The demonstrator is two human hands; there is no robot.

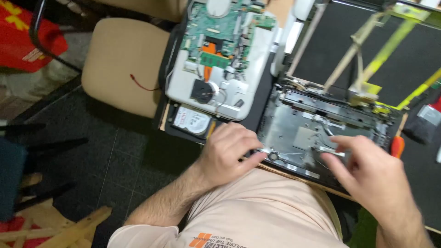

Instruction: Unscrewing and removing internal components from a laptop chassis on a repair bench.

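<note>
The left hand (229, 154) rests fingers-down on the near left corner of an opened laptop base (301, 138), while the right hand (367, 170) pinches a small metal part (331, 149) over it, beside a white motherboard tray (220, 59) and hard drive (192, 120).

green circuit board (219, 34), silver-black laptop chassis (301, 138), beige chair seat (121, 64), orange screwdriver handle (398, 146).

Support: a wooden desk (275, 171), only its thin front edge showing.
Landmark: the opened laptop base (317, 133), lying flat on the desk.
Left of the base: a black tray (257, 98) carrying a white laptop shell and a silver hard drive.
Right of the base: an orange-handled screwdriver (398, 146), just beside it.
</note>
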